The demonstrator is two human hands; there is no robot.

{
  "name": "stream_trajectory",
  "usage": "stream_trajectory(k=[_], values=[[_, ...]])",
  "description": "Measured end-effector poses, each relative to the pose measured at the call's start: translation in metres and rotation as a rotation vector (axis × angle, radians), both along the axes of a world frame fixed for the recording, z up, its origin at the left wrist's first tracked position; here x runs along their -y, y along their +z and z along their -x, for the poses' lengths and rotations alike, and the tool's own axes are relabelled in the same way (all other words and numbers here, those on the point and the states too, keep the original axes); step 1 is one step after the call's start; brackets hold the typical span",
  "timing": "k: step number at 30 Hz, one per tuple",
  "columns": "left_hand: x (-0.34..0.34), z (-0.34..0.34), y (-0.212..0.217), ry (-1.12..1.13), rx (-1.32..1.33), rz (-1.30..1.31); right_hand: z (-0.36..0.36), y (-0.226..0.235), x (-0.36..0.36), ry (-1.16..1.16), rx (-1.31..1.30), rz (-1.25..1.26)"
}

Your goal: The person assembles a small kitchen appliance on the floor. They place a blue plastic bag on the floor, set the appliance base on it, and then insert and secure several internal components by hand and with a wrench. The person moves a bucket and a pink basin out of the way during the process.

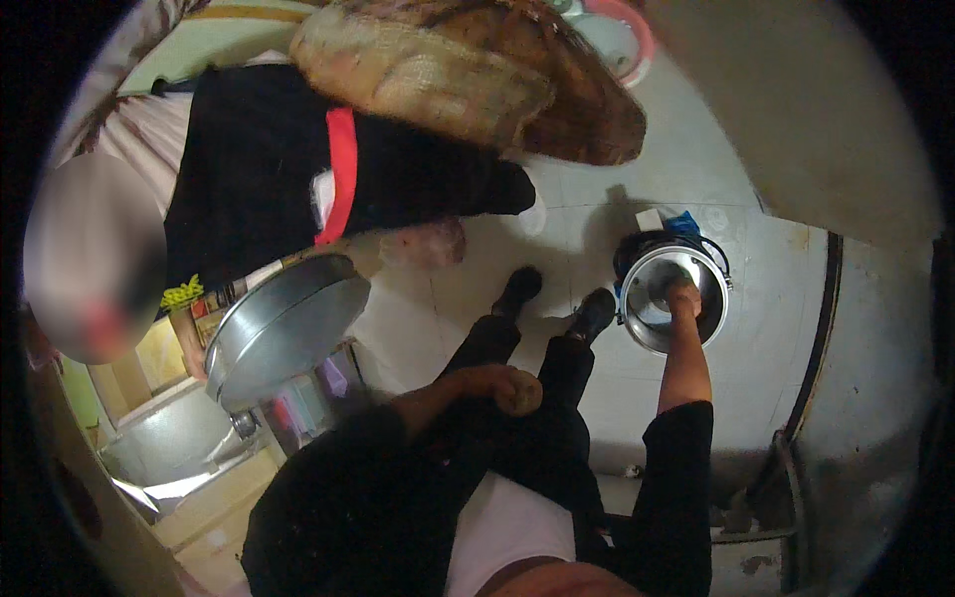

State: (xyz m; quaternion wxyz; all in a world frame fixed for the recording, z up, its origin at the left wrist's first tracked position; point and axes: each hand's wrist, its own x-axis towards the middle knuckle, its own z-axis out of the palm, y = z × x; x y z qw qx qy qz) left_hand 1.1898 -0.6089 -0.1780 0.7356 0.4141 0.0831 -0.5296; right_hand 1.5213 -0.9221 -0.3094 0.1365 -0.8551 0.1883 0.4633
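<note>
My left hand point(487, 381) is in front of my body, above my legs. Its fingers are closed around a round, tan, lumpy thing point(520, 395) whose kind I cannot make out. At the right, my other arm stretches down into a round, shiny metal pot point(642, 336) on the floor. Inside its rim, my right hand point(683, 298) is closed, and what its fingers grip is hidden. Dark handles or straps surround the pot's far side.
A co-worker in a dark apron point(259, 169) stands at the left, a hand on a large metal basin point(288, 323). A bulky brown sack point(428, 70) fills the far side. Beyond the pot lies a blue bag point(683, 223). A metal frame point(791, 488) stands at the near right.
</note>
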Motion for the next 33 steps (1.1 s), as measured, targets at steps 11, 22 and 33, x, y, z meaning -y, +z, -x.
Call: stream_trajectory(k=[11, 22, 33], values=[[0.040, -0.053, 0.030, -0.209, -0.089, -0.033, 0.027, -0.070, 0.012, 0.255, 0.155, 0.011], [0.105, -0.068, 0.051, -0.366, -0.107, -0.061, 0.017, -0.053, 0.016, 0.280, 0.028, 0.035], [-0.007, -0.066, 0.036, 0.318, -0.465, -0.093, 0.002, -0.140, 0.054, 0.597, 0.062, 0.053]])
